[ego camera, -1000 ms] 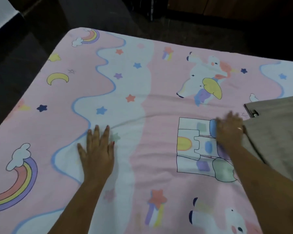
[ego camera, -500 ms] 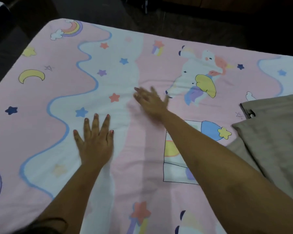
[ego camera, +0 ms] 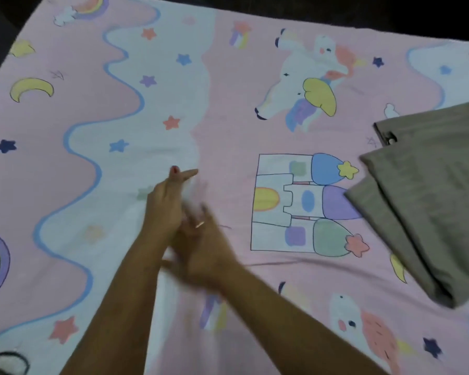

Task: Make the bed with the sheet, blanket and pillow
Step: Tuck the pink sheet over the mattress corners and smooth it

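The pink printed sheet (ego camera: 228,125) lies spread over the bed, and both hands meet low and left of centre above it. The left hand (ego camera: 165,204) stands on edge, fingers straight, holding nothing. The right hand (ego camera: 204,246) crosses it, too blurred to tell its fingers. The folded grey-brown blanket (ego camera: 431,207) lies well apart at the right, nearer the right hand, slanting down-right and cut off by the frame edge. No pillow shows.

Pink unicorn-print sheet (ego camera: 228,125) — taupe blanket (ego camera: 431,212)
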`<state>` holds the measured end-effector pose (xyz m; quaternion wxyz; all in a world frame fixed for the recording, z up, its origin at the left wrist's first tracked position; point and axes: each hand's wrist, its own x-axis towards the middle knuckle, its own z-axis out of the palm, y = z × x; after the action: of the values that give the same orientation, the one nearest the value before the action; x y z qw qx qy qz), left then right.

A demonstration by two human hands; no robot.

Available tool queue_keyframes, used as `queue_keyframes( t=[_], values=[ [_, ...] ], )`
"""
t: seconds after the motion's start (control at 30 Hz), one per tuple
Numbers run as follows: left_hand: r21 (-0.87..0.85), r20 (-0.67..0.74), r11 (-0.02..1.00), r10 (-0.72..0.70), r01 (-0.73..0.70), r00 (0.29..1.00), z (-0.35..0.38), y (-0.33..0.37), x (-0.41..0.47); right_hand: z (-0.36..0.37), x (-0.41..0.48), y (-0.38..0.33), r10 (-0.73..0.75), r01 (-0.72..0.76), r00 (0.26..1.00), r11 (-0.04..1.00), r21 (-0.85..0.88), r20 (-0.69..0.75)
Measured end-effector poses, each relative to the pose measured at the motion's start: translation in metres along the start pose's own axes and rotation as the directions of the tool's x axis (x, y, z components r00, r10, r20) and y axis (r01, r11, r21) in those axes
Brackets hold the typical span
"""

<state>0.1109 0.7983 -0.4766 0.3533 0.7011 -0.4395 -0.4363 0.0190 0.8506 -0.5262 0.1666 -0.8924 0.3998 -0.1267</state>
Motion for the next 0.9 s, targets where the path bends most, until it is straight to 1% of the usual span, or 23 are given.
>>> queue_keyframes(
  t=[0.03, 0.07, 0.1, 0.13, 0.17, 0.2, 0.23, 0.27, 0.3, 0.33, 0.37, 0.4, 0.47, 0.53, 0.6, 0.63, 0.67, 0.7, 0.73, 0.77, 0.8, 0.83, 0.9],
  values=[
    [-0.044, -0.014, 0.999, -0.014, 0.013, 1.000, -0.007, 0.004, -0.004, -0.001, -0.006, -0.022, -0.130, 0.125, 0.990, 0.988, 0.090, 0.051],
    [-0.053, -0.008, 0.998, -0.015, 0.015, 1.000, -0.011, 0.009, -0.010, -0.006, -0.012, -0.032, -0.208, 0.192, 0.974, 0.968, 0.164, 0.090],
    [-0.048, -0.001, 0.999, -0.014, 0.014, 1.000, -0.014, 0.011, -0.017, -0.016, -0.017, -0.027, -0.201, 0.179, 0.976, 0.961, 0.211, 0.089],
    [-0.037, 0.002, 0.999, -0.024, 0.024, 1.000, -0.016, 0.013, -0.024, -0.027, -0.025, -0.012, -0.101, 0.086, 0.994, 0.967, 0.239, 0.049],
    [-0.024, 0.000, 0.999, -0.029, 0.029, 1.000, -0.017, 0.011, -0.031, -0.039, -0.036, 0.012, 0.079, -0.078, 0.997, 0.963, 0.258, 0.008],
    [-0.011, 0.005, 1.000, -0.016, 0.016, 1.000, -0.015, 0.009, -0.037, -0.053, -0.053, 0.045, 0.281, -0.266, 0.959, 0.929, 0.258, -0.024],
    [-0.004, 0.021, 1.000, 0.017, -0.017, 1.000, -0.011, 0.006, -0.044, -0.068, -0.077, 0.080, 0.467, -0.449, 0.883, 0.870, 0.203, -0.047],
    [0.001, 0.040, 0.998, 0.064, -0.065, 0.997, -0.007, 0.002, -0.050, -0.083, -0.104, 0.115, 0.618, -0.608, 0.782, 0.785, 0.119, -0.080],
    [0.017, 0.067, 0.993, 0.114, -0.116, 0.991, -0.002, -0.004, -0.056, -0.097, -0.132, 0.141, 0.723, -0.727, 0.682, 0.686, 0.004, -0.107],
    [0.037, 0.107, 0.987, 0.155, -0.159, 0.982, 0.003, -0.011, -0.063, -0.101, -0.154, 0.155, 0.777, -0.788, 0.616, 0.608, -0.096, -0.132],
    [0.054, 0.155, 0.980, 0.182, -0.192, 0.971, 0.008, -0.018, -0.069, -0.098, -0.163, 0.155, 0.804, -0.814, 0.577, 0.552, -0.179, -0.145],
    [0.071, 0.207, 0.974, 0.195, -0.213, 0.959, 0.012, -0.023, -0.077, -0.084, -0.162, 0.141, 0.811, -0.820, 0.563, 0.523, -0.235, -0.160],
    [0.094, 0.280, 0.966, 0.206, -0.241, 0.938, 0.013, -0.031, -0.092, -0.048, -0.140, 0.087, 0.770, -0.793, 0.605, 0.561, -0.237, -0.203],
    [0.105, 0.320, 0.958, 0.221, -0.266, 0.921, 0.008, -0.040, -0.104, -0.016, -0.110, 0.020, 0.644, -0.658, 0.753, 0.741, -0.136, -0.133],
    [0.187, 0.361, 0.936, 0.217, -0.298, 0.907, -0.005, -0.045, -0.115, 0.000, -0.088, -0.042, 0.390, -0.391, 0.920, 0.919, -0.055, -0.030],
    [0.224, 0.375, 0.923, 0.215, -0.314, 0.902, -0.014, -0.048, -0.119, 0.003, -0.085, -0.065, 0.236, -0.235, 0.971, 0.972, -0.020, 0.037],
    [0.237, 0.385, 0.917, 0.215, -0.322, 0.897, -0.022, -0.049, -0.124, 0.003, -0.087, -0.080, 0.118, -0.119, 0.989, 0.993, 0.010, 0.090],
    [0.236, 0.389, 0.917, 0.215, -0.323, 0.896, -0.030, -0.050, -0.130, -0.002, -0.094, -0.083, 0.061, -0.065, 0.992, 0.997, 0.033, 0.115],
    [0.235, 0.393, 0.916, 0.217, -0.326, 0.893, -0.036, -0.051, -0.136, -0.011, -0.105, -0.079, 0.083, -0.086, 0.994, 0.996, 0.031, 0.076],
    [0.234, 0.399, 0.914, 0.221, -0.332, 0.890, -0.039, -0.054, -0.140, -0.021, -0.117, -0.069, 0.186, -0.187, 0.982, 0.982, 0.015, 0.033],
    [0.236, 0.401, 0.912, 0.223, -0.336, 0.889, -0.041, -0.057, -0.146, -0.032, -0.135, -0.052, 0.332, -0.332, 0.943, 0.943, -0.013, -0.023],
    [0.242, 0.405, 0.907, 0.229, -0.345, 0.885, -0.040, -0.062, -0.151, -0.042, -0.159, -0.028, 0.474, -0.478, 0.877, 0.876, -0.055, -0.075],
    [0.283, 0.414, 0.866, 0.278, -0.413, 0.867, -0.035, -0.072, -0.162, -0.059, -0.215, 0.012, 0.671, -0.674, 0.737, 0.723, -0.152, -0.078]
  ],
)
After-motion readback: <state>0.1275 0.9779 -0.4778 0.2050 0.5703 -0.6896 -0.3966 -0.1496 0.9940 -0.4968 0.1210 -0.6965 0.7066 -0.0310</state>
